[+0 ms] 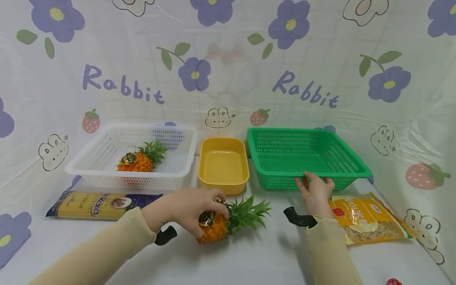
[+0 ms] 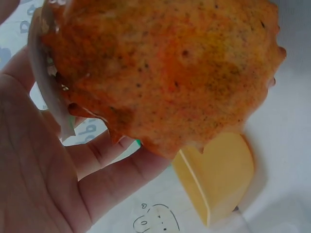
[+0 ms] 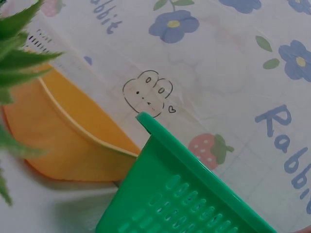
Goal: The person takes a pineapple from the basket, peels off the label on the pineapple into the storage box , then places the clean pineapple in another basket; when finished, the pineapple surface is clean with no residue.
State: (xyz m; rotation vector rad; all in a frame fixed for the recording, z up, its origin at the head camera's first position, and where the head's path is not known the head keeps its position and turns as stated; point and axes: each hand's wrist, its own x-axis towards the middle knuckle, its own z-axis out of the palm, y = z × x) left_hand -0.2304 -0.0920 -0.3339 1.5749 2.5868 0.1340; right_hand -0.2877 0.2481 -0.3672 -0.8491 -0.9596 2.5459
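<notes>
My left hand (image 1: 194, 208) grips a small orange pineapple (image 1: 213, 229) above the white table, its green crown pointing right. In the left wrist view the pineapple's knobbly body (image 2: 170, 73) fills the upper part, with fingers (image 2: 121, 179) around its side and a tag-like label edge near the palm. My right hand (image 1: 316, 194) is at the front rim of the green basket (image 1: 278, 174), fingers loosely bent against the rim. The green basket (image 3: 180, 194) shows in the right wrist view, where almost none of the hand is visible. A second pineapple (image 1: 137, 161) lies in the white basket (image 1: 82, 168).
Between the baskets stands a yellow tub (image 1: 222, 180). A pasta packet (image 1: 89, 206) lies in front of the white basket, and an orange-yellow food bag (image 1: 367, 217) lies right of my right hand. A small red item (image 1: 394, 281) sits at the bottom edge. Behind hangs a printed cloth.
</notes>
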